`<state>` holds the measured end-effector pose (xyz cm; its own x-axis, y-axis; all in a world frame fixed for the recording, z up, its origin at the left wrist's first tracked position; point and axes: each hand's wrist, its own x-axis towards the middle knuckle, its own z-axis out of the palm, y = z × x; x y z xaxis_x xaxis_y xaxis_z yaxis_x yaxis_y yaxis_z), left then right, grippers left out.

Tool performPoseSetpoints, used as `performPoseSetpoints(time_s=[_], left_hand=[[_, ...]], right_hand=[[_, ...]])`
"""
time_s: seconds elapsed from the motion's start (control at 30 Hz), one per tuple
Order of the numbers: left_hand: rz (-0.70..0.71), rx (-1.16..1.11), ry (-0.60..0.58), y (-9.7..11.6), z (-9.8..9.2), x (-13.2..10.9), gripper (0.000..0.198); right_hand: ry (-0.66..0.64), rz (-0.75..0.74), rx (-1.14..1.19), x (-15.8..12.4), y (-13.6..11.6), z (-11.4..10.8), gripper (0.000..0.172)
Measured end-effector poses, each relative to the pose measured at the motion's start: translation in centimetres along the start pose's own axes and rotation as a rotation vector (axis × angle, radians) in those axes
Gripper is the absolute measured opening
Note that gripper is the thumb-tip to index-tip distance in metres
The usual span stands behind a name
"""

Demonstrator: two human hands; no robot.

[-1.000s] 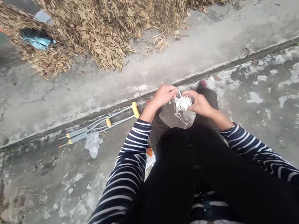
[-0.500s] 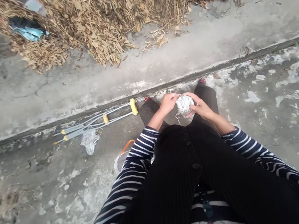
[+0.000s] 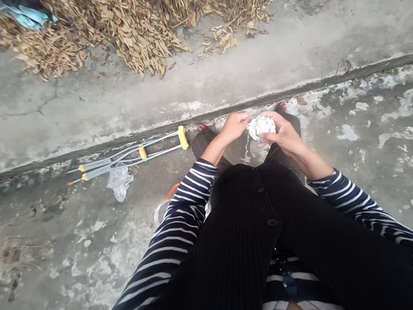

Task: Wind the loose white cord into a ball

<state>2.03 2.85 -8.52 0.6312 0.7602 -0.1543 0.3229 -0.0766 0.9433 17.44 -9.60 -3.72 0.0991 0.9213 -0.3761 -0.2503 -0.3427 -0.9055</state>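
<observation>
I'm reading the right hand (image 3: 280, 136) as curling its fingers over a ball of white string (image 3: 261, 127) and pressing it from the right, while the left hand (image 3: 235, 127) is meeting its other side with the fingertips. The ball is sitting roundish, with no clear long axis, closer to the right palm. A loose strand (image 3: 246, 154) is hanging toward the lap, to the right of the crutches (image 3: 99, 170).

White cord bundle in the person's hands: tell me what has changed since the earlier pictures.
The ball of white cord now looks rounder and more compact, and it has shifted up and toward the right hand, which holds it from the right and below. The left hand remains against its left side; neither hand has let go. The crutches stayed where they lay.
</observation>
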Motion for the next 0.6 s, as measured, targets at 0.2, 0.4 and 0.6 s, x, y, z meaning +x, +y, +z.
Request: performPoseSetpoints(time_s=[0.2,0.4,0.6], left_hand=[[0.132,0.008,-0.015,-0.7,-0.1,0.0,0.030],[0.155,0.026,-0.030,-0.8,0.8,-0.9,0.039],[0.113,-0.035,-0.071,0.5,1.3,-1.2,0.034]], right_hand=[[-0.058,-0.034,0.080,0.4,-1.5,-0.4,0.071],[-0.030,-0.037,0.080,1.3,-3.6,-1.3,0.055],[0.079,-0.124,0.031,2.6,-3.9,-1.4,0.053]])
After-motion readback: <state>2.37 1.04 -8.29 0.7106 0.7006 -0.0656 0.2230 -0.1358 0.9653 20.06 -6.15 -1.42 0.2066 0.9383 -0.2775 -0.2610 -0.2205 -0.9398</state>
